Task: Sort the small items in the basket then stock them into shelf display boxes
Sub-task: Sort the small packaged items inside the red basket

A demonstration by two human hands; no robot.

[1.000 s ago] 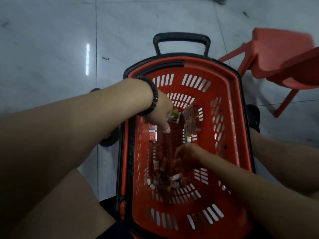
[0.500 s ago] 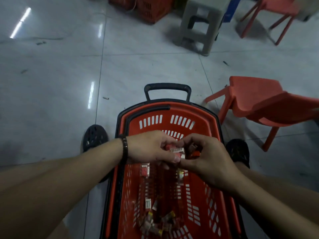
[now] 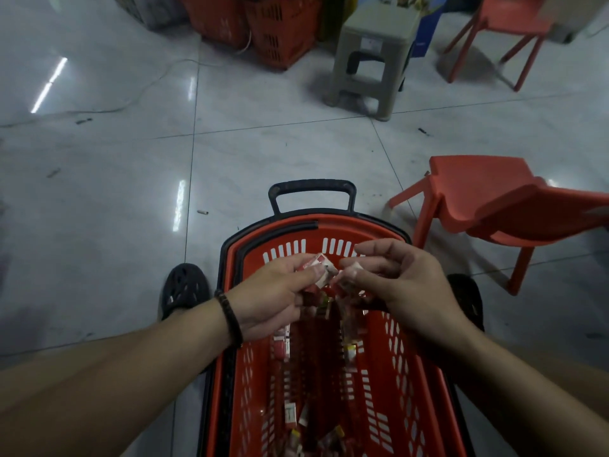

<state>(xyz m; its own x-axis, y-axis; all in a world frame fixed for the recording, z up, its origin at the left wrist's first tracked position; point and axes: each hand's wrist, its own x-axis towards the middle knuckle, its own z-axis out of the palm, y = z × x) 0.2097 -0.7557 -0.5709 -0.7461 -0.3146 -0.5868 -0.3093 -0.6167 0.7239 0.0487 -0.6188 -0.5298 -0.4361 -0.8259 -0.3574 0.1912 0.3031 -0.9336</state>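
Observation:
A red shopping basket (image 3: 408, 367) with a black handle stands on the floor below me. Both hands hover over its far end. My left hand (image 3: 273, 298), a dark bead bracelet on its wrist, pinches several small red-and-white packets (image 3: 321, 268). My right hand (image 3: 398, 285) pinches a small white-wrapped item (image 3: 354, 268) right beside them, with dark wrapped pieces tucked under its fingers. Loose small packets (image 3: 296, 420) lie scattered on the basket's floor, several near the close end.
A red plastic chair (image 3: 494, 206) stands just right of the basket. Farther off are a grey stool (image 3: 372, 54), stacked red baskets (image 3: 263, 28) and another red chair (image 3: 507, 24). My black shoes (image 3: 184, 288) flank the basket on the grey tiled floor.
Both hands came up out of the basket holding small packets and met above its far end. My view tilted upward, showing more floor, the stool and stacked baskets.

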